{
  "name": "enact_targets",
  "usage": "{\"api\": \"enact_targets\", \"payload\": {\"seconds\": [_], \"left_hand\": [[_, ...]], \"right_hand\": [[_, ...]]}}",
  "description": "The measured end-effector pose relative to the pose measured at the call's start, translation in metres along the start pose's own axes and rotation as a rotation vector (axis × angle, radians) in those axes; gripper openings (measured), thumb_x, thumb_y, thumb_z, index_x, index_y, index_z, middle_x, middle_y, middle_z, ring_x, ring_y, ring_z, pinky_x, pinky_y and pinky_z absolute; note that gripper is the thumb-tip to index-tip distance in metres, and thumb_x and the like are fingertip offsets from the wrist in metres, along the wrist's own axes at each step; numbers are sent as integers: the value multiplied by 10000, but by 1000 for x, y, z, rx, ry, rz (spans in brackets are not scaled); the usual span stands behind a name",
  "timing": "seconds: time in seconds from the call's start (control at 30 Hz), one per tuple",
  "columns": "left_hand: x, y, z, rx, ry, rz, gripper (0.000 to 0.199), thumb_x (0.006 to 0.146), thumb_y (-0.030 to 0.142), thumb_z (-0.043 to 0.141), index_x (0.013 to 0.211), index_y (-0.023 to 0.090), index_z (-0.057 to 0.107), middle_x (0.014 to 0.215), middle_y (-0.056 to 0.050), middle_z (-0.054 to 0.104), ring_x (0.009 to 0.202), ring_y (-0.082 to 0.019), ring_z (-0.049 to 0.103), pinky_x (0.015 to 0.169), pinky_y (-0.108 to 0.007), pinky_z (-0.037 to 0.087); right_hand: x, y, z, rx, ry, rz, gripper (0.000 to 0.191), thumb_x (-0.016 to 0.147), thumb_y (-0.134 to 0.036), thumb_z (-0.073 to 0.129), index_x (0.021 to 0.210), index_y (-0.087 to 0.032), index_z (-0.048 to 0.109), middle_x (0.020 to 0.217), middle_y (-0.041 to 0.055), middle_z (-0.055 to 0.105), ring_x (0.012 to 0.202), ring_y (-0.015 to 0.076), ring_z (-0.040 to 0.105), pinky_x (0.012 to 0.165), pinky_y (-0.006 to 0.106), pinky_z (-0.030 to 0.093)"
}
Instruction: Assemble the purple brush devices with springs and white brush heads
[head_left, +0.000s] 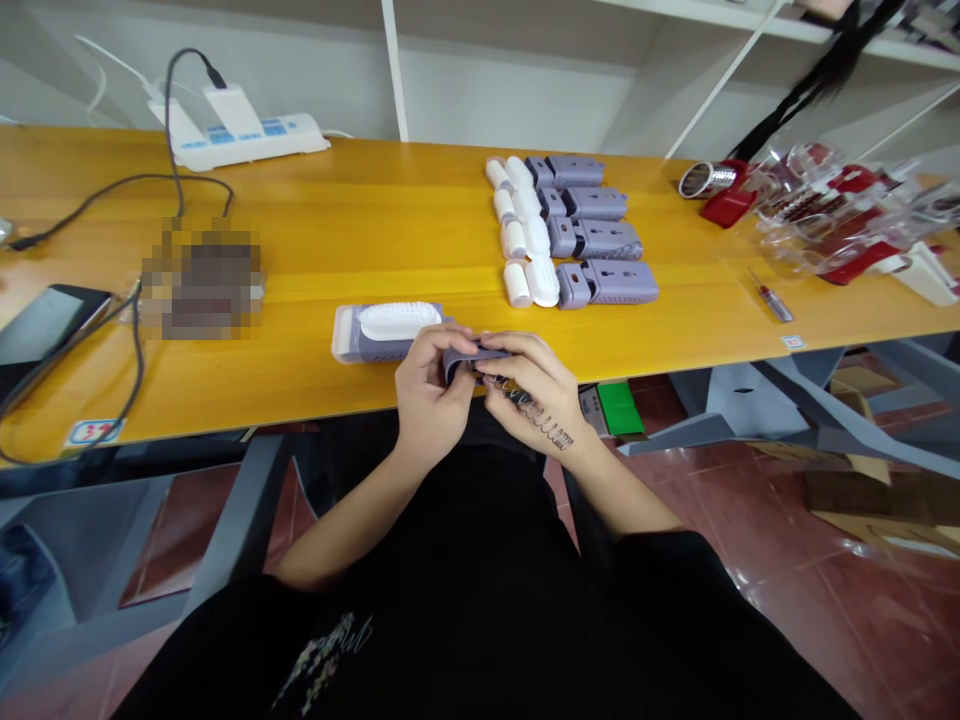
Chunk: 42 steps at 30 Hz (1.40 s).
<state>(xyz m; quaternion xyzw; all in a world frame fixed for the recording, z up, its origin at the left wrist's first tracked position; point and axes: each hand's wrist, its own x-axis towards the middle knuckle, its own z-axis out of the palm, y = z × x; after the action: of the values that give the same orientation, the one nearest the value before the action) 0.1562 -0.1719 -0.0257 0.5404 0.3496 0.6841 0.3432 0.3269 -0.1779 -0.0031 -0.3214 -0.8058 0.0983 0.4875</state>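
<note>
Hands [480,385] pinching lilac plastic casing [474,358]

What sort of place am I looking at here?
Probably a small assembly workshop: rows of lilac casings are laid out on a yellow workbench, with a small screwdriver and a power strip close by.

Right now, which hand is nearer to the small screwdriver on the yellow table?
The right hand is nearer: in this view it is to the left of the small screwdriver, well apart from it. The left hand is farther away, on the right hand's other side.
</note>
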Motion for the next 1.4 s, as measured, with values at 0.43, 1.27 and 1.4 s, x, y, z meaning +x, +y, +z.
{"api": "enact_targets", "payload": {"seconds": [0.43,1.27,1.4], "left_hand": [[-5,-4,1,-55,51,52,192,951,73,736,1001,259,740,1125,-35,786,1180,-210,787,1109,-412,656],[-8,7,0,-117,-46,-6,339,954,13,661,1132,268,797,1311,-51,836,1320,-238,801,1220,-475,628],[-6,4,-1,-104,-47,0,304,943,11,694,1083,264,786,1244,-52,814,1264,-236,806,1212,-483,632]], "right_hand": [[1,-1,-2,58,12,-36,367,1035,-147,744,1362,-309,788,1436,104,785,1335,303,799,1166,540,691],[0,-2,-4,63,5,-23,423,1021,-123,749,1399,-306,795,1431,105,781,1313,289,809,1166,499,698],[0,-2,-4,44,19,-30,422,1032,-141,743,1407,-328,790,1426,93,789,1299,295,817,1148,518,709]]}}
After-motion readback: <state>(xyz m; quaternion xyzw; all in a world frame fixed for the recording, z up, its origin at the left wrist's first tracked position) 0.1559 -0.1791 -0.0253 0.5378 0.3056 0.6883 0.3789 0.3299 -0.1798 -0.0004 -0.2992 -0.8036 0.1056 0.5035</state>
